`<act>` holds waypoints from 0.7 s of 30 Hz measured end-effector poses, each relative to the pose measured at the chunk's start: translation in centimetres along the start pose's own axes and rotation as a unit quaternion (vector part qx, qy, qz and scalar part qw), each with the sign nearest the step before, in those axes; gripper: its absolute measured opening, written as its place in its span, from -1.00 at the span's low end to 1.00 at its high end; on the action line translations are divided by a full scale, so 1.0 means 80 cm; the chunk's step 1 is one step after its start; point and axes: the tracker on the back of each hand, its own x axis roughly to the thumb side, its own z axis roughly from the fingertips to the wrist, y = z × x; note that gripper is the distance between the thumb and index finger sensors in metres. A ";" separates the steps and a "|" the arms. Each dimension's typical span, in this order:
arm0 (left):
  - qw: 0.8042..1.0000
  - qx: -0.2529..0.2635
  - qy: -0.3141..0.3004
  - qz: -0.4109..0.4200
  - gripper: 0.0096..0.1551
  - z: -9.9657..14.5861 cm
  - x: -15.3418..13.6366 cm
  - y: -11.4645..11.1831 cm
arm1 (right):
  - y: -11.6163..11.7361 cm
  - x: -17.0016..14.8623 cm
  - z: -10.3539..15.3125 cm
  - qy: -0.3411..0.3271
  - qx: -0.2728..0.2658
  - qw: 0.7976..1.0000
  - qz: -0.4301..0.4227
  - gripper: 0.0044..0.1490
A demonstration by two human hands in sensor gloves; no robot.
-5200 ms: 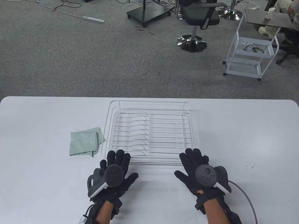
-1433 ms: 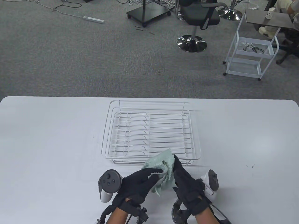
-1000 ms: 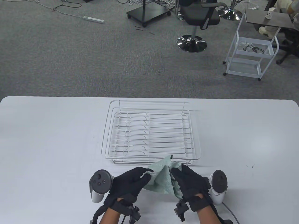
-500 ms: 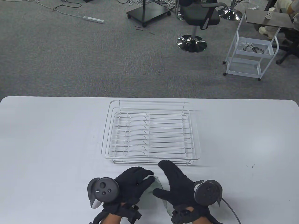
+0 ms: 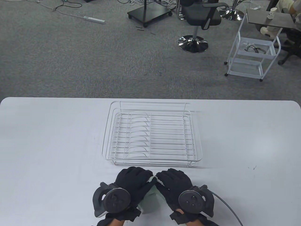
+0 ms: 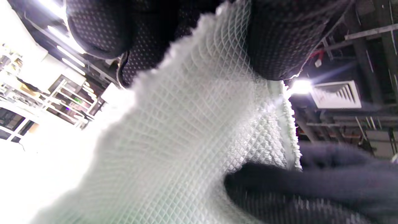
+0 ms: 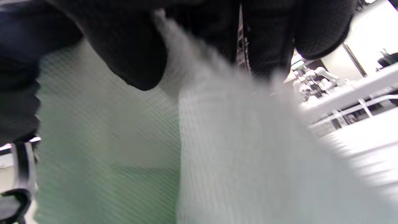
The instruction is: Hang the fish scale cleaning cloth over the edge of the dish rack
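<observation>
White table (image 5: 47,141): wire dish rack (image 5: 152,134) sits at mid-width, toward the far edge. Left hand (image 5: 134,182) and right hand (image 5: 175,184), side by side at the near edge, each grip the pale green cleaning cloth (image 5: 152,197), which hangs between them, short of the rack.

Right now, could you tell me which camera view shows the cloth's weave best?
The left wrist view: the cloth fills it with its diamond mesh sharp. The right wrist view blurs it; the table view shows only a sliver between both hands.
</observation>
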 end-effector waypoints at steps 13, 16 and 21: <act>0.993 0.103 0.059 0.017 -0.54 0.028 -0.050 0.057 | -0.062 -0.024 0.001 -0.057 -0.050 0.997 -0.025 -0.56; 0.994 0.097 0.059 -0.005 -0.55 0.030 -0.051 0.058 | -0.080 -0.021 0.005 -0.069 -0.085 0.994 0.002 -0.56; 0.993 0.099 0.056 -0.006 -0.55 0.031 -0.050 0.058 | -0.103 -0.023 0.012 -0.078 -0.124 0.988 0.040 -0.58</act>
